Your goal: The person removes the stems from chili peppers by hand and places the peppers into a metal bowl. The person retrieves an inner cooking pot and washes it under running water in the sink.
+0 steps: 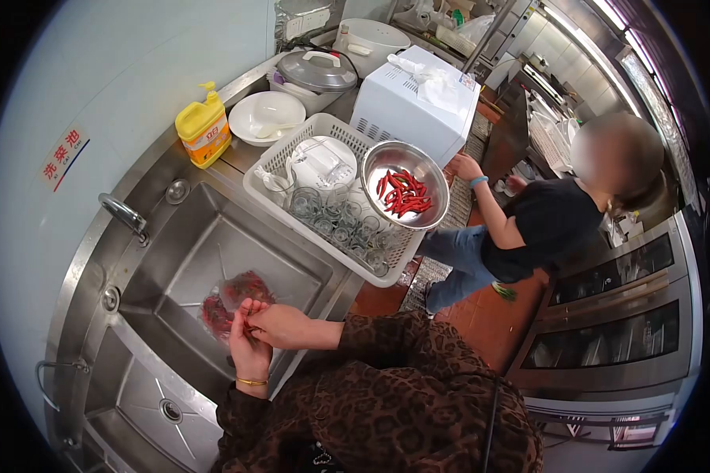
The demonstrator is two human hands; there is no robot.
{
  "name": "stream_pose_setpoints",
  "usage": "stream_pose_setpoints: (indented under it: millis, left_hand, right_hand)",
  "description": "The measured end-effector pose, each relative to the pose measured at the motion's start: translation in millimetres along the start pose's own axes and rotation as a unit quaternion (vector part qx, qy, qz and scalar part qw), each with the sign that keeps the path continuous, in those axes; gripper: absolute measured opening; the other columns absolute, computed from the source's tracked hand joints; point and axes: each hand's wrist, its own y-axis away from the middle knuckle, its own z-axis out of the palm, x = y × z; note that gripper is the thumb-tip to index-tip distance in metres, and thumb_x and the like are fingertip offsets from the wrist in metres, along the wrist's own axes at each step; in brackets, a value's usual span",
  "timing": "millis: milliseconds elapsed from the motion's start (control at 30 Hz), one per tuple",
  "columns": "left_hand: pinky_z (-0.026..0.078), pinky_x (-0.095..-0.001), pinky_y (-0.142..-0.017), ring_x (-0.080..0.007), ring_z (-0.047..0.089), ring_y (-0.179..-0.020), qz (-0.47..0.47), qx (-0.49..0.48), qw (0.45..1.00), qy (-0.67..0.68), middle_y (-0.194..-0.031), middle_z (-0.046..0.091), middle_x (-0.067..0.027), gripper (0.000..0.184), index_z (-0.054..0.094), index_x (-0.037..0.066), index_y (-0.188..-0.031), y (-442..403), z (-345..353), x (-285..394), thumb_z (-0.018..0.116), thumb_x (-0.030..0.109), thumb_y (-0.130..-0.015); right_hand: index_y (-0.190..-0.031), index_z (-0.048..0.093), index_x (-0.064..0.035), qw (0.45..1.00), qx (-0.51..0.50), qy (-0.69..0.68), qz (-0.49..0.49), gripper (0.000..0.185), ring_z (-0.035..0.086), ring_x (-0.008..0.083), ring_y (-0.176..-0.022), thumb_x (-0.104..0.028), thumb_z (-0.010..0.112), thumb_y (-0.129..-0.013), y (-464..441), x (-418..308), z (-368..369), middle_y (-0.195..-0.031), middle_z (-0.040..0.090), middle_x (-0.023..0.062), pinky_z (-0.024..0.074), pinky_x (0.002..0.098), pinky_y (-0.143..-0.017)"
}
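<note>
Over the sink basin (197, 268), my left hand (248, 347), with a gold bracelet at its wrist, and my right hand (282, 325) meet with their fingertips close together. The fingers of both hands are closed. Whatever they pinch is too small and too covered to make out. Just beyond them in the basin lies a red, glossy mass that looks like a clear plastic bag (247, 288) with red contents. Several red chili peppers (405, 194) lie in a round steel bowl (443, 206), which rests on the edge of a plastic basket (252, 185).
Drinking glasses (331, 217) fill part of the basket. Behind the sink stand a yellow pump bottle (202, 130), a white bowl (248, 110) and a lidded pot (315, 72). A white box-shaped appliance (414, 98) stands at the counter's end. Another person (552, 229) stands to the right.
</note>
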Motion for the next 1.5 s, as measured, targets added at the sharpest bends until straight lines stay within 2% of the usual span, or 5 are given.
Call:
stream_pose_setpoints:
  millis: [600, 967, 1100, 1300, 1500]
  left_hand:
    - [0.052, -0.0288, -0.080, -0.0151, 0.062, -0.084, 0.091, 0.039, 0.994, 0.037, -0.098, 0.068, -0.0066, 0.031, 0.067, 0.005, -0.109, -22.3, -3.2, 4.8, 0.052, 0.031, -0.099]
    - [0.046, -0.0239, -0.065, -0.0128, 0.057, -0.073, 0.021, -0.009, 0.996, -0.087, -0.090, 0.065, -0.0016, 0.015, 0.066, 0.004, -0.106, -18.1, -32.5, 12.5, 0.057, 0.013, -0.097]
    - [0.039, -0.0200, -0.056, -0.0080, 0.051, -0.065, 0.343, 0.018, 0.742, -0.576, -0.087, 0.062, -0.0012, 0.013, 0.066, 0.005, -0.101, -15.3, -27.5, 4.6, 0.055, 0.011, -0.098]
    - [0.044, -0.0231, -0.063, -0.0122, 0.054, -0.072, 0.262, 0.101, 0.855, -0.435, -0.089, 0.062, -0.0042, 0.014, 0.065, 0.004, -0.100, -7.8, -22.6, 5.9, 0.054, 0.010, -0.098]
    - [0.047, -0.0260, -0.068, -0.0156, 0.057, -0.076, 0.156, 0.117, 0.954, -0.229, -0.091, 0.063, -0.0065, 0.015, 0.064, 0.003, -0.099, -6.1, -37.9, 17.5, 0.052, 0.011, -0.098]
  right_hand:
    - [-0.084, 0.069, -0.0043, 0.882, -0.004, -0.463, 0.092, 0.017, 0.054, 0.0100, -0.068, -0.019, 0.062, -0.088, -17.4, 27.4, 7.4, -0.077, 0.063, 0.0024, 0.0449, 0.0230, -0.061]
    - [-0.078, 0.064, -0.0026, 0.962, 0.036, -0.252, 0.098, 0.019, 0.058, 0.0161, -0.062, -0.018, 0.059, -0.088, -17.2, 29.6, -6.9, -0.071, 0.065, 0.0075, 0.0463, 0.0293, -0.058]
    - [-0.078, 0.061, -0.0020, 0.994, 0.100, 0.046, 0.012, 0.021, 0.058, 0.0191, -0.061, -0.020, 0.058, -0.089, -16.8, 35.8, 11.3, -0.070, 0.063, 0.0082, 0.0452, 0.0329, -0.056]
    - [-0.077, 0.056, -0.0029, 0.990, 0.086, 0.113, 0.019, 0.026, 0.056, 0.0216, -0.059, -0.025, 0.057, -0.091, -20.0, 39.6, 25.1, -0.069, 0.060, 0.0064, 0.0437, 0.0346, -0.054]
    - [-0.077, 0.052, -0.0068, 0.874, -0.072, -0.461, 0.138, 0.025, 0.048, 0.0176, -0.052, -0.026, 0.056, -0.093, -25.5, 39.3, 2.9, -0.068, 0.055, 0.0038, 0.0374, 0.0302, -0.048]
